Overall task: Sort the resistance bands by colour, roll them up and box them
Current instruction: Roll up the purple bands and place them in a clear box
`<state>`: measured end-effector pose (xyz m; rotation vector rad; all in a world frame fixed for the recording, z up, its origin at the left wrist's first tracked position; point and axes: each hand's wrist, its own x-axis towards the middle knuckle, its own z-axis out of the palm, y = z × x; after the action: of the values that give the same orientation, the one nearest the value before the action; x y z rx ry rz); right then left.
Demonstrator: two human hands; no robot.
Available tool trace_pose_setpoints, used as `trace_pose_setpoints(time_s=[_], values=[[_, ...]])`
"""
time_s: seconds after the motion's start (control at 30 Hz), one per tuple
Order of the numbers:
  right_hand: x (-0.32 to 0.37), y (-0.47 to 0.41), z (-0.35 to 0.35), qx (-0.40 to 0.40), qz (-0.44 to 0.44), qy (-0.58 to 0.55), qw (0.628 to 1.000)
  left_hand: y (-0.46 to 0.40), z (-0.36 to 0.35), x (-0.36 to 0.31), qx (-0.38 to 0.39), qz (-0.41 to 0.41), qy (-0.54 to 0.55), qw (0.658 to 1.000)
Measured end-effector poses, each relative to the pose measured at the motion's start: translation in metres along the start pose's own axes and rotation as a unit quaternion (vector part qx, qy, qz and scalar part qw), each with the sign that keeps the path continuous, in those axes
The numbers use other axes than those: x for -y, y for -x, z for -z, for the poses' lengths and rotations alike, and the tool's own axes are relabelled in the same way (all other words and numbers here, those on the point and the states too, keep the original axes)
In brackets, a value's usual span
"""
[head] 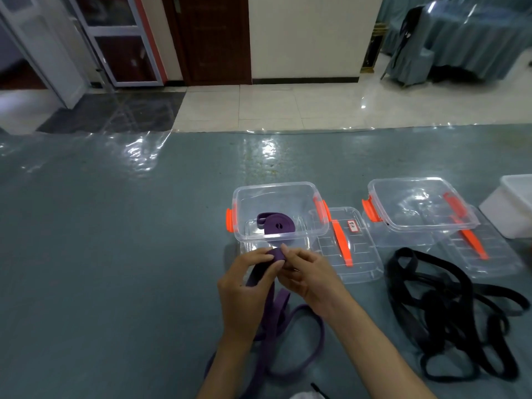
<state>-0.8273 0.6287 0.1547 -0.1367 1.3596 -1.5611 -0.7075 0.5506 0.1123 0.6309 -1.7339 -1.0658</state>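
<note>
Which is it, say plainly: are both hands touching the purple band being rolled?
Touching. The head view shows the left hand and right hand both pinching the purple band at its rolled end.

2 bare forearms, left grip [244, 286] and right grip [309, 276] ungloved, no sleeves showing.

Between the left hand [250, 286] and right hand [306, 276], fingers cover most of the purple band [276, 321] roll. Right of the right hand, the lid label [352, 225] is too small to read, and the white bin [511, 208] is cropped.
</note>
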Motion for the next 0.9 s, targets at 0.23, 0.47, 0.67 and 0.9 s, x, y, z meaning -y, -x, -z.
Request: trace_pose_setpoints(time_s=[0.23, 0.47, 0.67, 0.9], values=[[-0.008, 0.005, 0.004, -0.026, -0.001, 0.017, 1.000, 0.002, -0.007, 0.014, 0.065, -0.030, -0.007, 0.997], [-0.003, -0.003, 0.010, -0.027, 0.110, 0.224, 0.968, 0.001, 0.002, 0.014, 0.082, 0.029, 0.047, 0.995], [0.007, -0.003, 0.014, 0.052, 0.281, 0.236, 0.929, -0.010, 0.010, 0.000, 0.084, 0.090, 0.097, 0.988], [0.002, -0.001, 0.012, 0.048, 0.342, 0.252, 0.904, -0.011, 0.012, -0.011, 0.025, 0.136, 0.172, 0.975]])
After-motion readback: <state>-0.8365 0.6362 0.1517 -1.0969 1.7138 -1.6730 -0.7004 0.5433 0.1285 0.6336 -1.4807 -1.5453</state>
